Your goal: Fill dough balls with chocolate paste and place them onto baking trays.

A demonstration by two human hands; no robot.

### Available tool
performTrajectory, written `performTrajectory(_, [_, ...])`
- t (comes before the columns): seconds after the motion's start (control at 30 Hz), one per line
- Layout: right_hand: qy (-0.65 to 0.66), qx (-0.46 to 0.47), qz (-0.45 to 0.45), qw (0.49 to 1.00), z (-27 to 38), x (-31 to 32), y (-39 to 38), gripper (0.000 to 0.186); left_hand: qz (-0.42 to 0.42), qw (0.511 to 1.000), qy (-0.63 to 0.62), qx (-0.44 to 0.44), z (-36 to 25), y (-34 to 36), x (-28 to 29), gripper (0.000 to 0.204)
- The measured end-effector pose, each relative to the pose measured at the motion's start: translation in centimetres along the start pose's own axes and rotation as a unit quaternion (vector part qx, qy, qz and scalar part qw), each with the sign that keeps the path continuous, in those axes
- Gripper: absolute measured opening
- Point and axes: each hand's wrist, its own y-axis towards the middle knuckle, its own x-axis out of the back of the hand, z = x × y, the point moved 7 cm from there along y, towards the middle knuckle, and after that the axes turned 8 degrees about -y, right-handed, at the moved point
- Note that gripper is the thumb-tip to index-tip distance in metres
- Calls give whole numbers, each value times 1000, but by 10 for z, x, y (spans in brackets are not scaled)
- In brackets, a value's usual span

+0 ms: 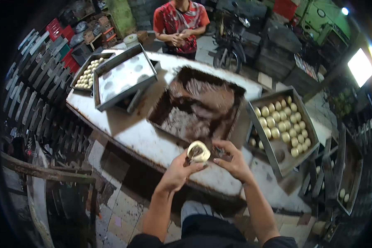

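Note:
My left hand [178, 172] is closed around a pale piece of dough [199, 151], opened like a cup with dark filling inside. Just right of it, my right hand [234, 163] has thumb and fingers drawn together, with something small and dark between them that is too blurred to name. Both hands are over the near edge of the white table [141, 145]. Right beyond them lies a wide tray holding brown paste [213, 99], heaped at the back and thinner in front.
Round dough balls [282, 126] fill much of a tilted metal tray on the right. Farther left, a floured tray [126, 78] rests beside another with small balls [89, 74]. A person [182, 25] in a red shirt stands across the table, near a motorcycle [229, 43]. Stacked trays [49, 91] line the left.

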Motion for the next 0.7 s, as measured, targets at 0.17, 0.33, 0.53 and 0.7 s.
performTrajectory(0.17, [354,34,11,935,21,33,-122,72,113,985,130,-13,38,-63,-145,66])
performTrajectory(0.33, [392,141,-157,895,29,97,-241,61,81,903,395,-147,97,-106,-236,51])
performTrajectory(0.53, [59,241,-243,938,62,175,-374,37,182,983,9,-31,176,-102,-320,31])
performTrajectory(0.7, [405,176,-261,858,14,210,-409,39,223,964,131,-63,219,-122,-384,40])
